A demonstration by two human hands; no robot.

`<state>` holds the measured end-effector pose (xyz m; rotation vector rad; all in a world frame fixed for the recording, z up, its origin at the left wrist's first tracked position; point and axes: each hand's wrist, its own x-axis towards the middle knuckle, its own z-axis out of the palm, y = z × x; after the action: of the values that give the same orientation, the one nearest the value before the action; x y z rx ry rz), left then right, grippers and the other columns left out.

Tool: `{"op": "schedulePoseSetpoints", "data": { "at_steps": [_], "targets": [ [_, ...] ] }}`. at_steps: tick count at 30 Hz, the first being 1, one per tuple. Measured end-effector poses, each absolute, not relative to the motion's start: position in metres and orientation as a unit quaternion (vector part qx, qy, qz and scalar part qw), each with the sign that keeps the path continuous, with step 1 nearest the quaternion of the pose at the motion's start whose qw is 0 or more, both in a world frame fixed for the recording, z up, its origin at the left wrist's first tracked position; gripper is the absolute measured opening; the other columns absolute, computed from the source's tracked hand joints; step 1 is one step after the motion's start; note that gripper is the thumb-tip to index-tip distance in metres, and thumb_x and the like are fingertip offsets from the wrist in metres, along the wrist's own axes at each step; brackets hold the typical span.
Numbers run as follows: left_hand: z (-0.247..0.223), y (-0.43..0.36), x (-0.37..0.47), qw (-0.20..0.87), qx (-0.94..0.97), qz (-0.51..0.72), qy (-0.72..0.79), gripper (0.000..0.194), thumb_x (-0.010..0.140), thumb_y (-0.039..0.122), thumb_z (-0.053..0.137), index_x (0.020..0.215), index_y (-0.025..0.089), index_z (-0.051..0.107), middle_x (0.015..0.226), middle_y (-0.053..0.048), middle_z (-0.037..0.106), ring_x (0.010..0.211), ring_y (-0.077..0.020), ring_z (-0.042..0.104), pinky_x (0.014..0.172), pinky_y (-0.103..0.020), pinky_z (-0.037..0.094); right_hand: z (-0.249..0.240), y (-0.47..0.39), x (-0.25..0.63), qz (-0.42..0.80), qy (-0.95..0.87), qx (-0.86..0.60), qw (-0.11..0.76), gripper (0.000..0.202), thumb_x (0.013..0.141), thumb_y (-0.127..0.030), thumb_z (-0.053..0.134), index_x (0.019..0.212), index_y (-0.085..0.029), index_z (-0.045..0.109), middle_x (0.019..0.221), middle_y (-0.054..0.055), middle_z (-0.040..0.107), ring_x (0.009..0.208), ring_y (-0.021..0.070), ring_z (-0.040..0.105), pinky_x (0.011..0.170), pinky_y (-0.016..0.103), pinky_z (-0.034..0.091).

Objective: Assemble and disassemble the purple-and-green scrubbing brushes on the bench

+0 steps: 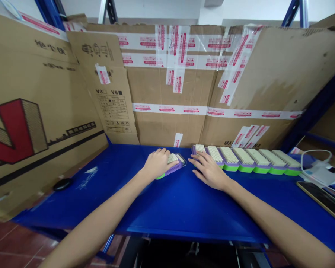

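Note:
My left hand (155, 164) is closed over a purple and green scrub brush (173, 168) with cream bristles facing up. That brush lies tilted on the blue tabletop, its right end in what looks like a clear plastic piece; my fingers hide its left part. My right hand (210, 172) has its fingers apart at the left end of a row of similar brushes (244, 160). Its fingers overlap the front of the leftmost brush (199, 148); whether they touch it I cannot tell. The brushes in the row stand side by side, bristles up.
Taped cardboard (170, 89) walls the back and left of the blue table (167, 208). At the right edge lie a phone (324, 201) and a white device with a cable (321, 173). A black round object (62, 184) sits at the left edge.

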<state>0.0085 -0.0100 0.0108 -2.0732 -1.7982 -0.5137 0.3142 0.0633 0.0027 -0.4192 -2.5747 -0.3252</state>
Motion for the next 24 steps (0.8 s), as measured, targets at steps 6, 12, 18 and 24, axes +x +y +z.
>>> {"op": "schedulePoseSetpoints", "data": {
  "at_steps": [6, 12, 18, 24],
  "targets": [
    [0.023, -0.017, 0.012, 0.187, -0.747, -0.139, -0.623, 0.052, 0.108, 0.070, 0.066, 0.104, 0.019, 0.074, 0.111, -0.016, 0.076, 0.108, -0.0348, 0.076, 0.091, -0.044, 0.059, 0.005, 0.062, 0.315, -0.117, -0.947, -0.146, 0.262, 0.053, 0.116, -0.030, 0.057, 0.168, -0.022, 0.058, 0.159, 0.018, 0.067, 0.160, 0.0419, 0.051, 0.129, 0.071, 0.050],
    [0.023, -0.017, 0.010, 0.198, -0.786, -0.133, -0.570, 0.052, 0.111, 0.071, 0.061, 0.108, 0.020, 0.071, 0.113, -0.012, 0.077, 0.104, -0.0304, 0.076, 0.089, -0.041, 0.059, 0.008, 0.058, 0.314, -0.114, -0.945, -0.149, 0.268, 0.049, 0.116, -0.031, 0.057, 0.164, -0.022, 0.060, 0.156, 0.019, 0.070, 0.156, 0.0425, 0.056, 0.126, 0.072, 0.053],
    [0.018, -0.017, 0.010, 0.181, -0.836, -0.194, -0.480, 0.056, 0.109, 0.077, 0.061, 0.109, 0.021, 0.070, 0.106, -0.007, 0.076, 0.099, -0.0273, 0.076, 0.087, -0.039, 0.060, 0.009, 0.056, 0.314, -0.079, -0.950, -0.132, 0.272, 0.065, 0.115, -0.051, 0.064, 0.170, -0.019, 0.052, 0.156, 0.020, 0.070, 0.155, 0.0425, 0.059, 0.128, 0.071, 0.051],
    [0.015, -0.021, 0.017, 0.172, -0.856, -0.236, -0.427, 0.061, 0.108, 0.080, 0.059, 0.106, 0.020, 0.072, 0.101, -0.006, 0.075, 0.093, -0.0248, 0.075, 0.085, -0.038, 0.060, 0.006, 0.056, 0.314, -0.047, -0.954, -0.123, 0.271, 0.096, 0.104, -0.071, 0.075, 0.178, -0.019, 0.040, 0.157, 0.022, 0.070, 0.163, 0.0464, 0.051, 0.131, 0.074, 0.046]
  ]
}}
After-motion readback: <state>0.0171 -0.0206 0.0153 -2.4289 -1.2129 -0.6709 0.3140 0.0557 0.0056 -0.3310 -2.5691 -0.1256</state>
